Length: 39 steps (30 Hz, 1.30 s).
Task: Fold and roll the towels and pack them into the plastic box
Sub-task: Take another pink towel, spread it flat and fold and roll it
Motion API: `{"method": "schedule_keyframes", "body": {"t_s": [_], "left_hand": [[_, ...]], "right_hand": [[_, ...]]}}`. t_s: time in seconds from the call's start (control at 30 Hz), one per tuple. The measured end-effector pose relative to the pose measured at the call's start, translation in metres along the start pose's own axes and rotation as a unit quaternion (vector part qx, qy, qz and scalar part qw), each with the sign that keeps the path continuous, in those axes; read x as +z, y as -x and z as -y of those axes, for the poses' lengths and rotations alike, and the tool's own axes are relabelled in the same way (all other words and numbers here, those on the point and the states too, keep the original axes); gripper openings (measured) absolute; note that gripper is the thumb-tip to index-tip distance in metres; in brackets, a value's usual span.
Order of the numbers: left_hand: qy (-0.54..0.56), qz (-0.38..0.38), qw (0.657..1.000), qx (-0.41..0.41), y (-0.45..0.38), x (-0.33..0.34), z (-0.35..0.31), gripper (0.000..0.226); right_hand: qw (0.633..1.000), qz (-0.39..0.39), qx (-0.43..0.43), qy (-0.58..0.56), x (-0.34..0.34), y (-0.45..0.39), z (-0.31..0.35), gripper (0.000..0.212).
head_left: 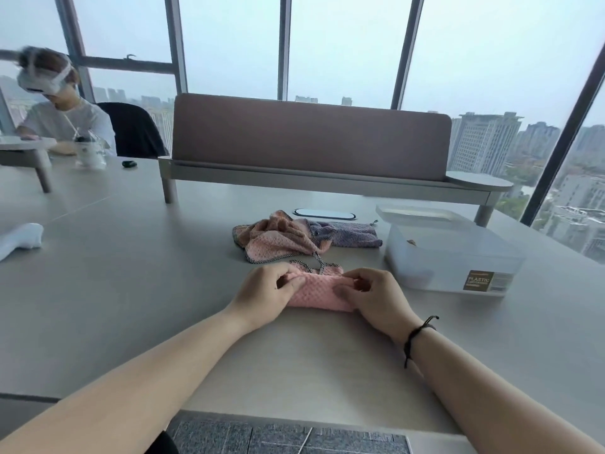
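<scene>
while your left hand (266, 291) is pinching the left end of the pink towel (319, 291), fingers curled tight on its fold, your right hand (373, 298) is clamping the right end likewise. just beyond your fingers a crumpled pink towel (276, 239) and purple towel (343, 235) are lying; right of your right hand the plastic box (455, 253) is sitting.

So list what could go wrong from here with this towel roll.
1. The pink towel is pinched only at its ends by the left hand and right hand; the middle may loosen and unroll.
2. Its trimmed loop lies against the crumpled pink towel behind and could snag when lifted.
3. The plastic box seems to have its lid resting on top, so packing may need a free hand.
</scene>
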<state>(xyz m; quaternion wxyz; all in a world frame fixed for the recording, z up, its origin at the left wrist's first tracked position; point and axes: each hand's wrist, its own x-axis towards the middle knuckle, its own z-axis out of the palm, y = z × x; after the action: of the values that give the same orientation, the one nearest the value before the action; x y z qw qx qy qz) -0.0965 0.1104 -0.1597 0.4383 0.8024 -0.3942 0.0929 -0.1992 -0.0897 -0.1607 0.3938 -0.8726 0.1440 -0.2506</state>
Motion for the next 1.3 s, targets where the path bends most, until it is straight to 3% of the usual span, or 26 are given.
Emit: {"method": "schedule_keyframes", "body": {"t_s": [0.17, 0.7, 0.97, 1.03, 1.1, 1.2, 1.3], "left_hand": [[-0.011, -0.017, 1.000, -0.022, -0.005, 0.004, 0.006, 0.008], [-0.087, -0.057, 0.995, 0.011, -0.009, 0.015, 0.013, 0.010], [-0.138, -0.055, 0.989, 0.020, -0.006, 0.015, 0.015, 0.018], [-0.162, -0.069, 0.983, 0.047, -0.004, 0.013, 0.012, 0.017], [-0.163, -0.074, 0.978, 0.108, -0.002, 0.012, 0.009, 0.014], [-0.150, 0.027, 0.975, 0.159, 0.003, 0.013, 0.009, 0.034], [-0.121, 0.150, 0.972, 0.132, 0.005, 0.013, 0.013, 0.049]], "right_hand": [[1.000, -0.008, 0.026, 0.011, 0.006, -0.009, 0.002, 0.024], [0.988, -0.044, -0.017, 0.147, 0.020, -0.014, 0.007, 0.014], [0.973, -0.053, -0.014, 0.223, 0.022, -0.007, 0.010, 0.021], [0.973, -0.068, -0.033, 0.219, 0.020, -0.005, 0.012, 0.021], [0.963, -0.107, -0.110, 0.223, 0.020, -0.003, 0.013, 0.020], [0.939, -0.074, -0.237, 0.237, 0.018, 0.008, 0.011, 0.023], [0.943, 0.075, -0.230, 0.228, 0.013, 0.015, 0.008, 0.034]]}}
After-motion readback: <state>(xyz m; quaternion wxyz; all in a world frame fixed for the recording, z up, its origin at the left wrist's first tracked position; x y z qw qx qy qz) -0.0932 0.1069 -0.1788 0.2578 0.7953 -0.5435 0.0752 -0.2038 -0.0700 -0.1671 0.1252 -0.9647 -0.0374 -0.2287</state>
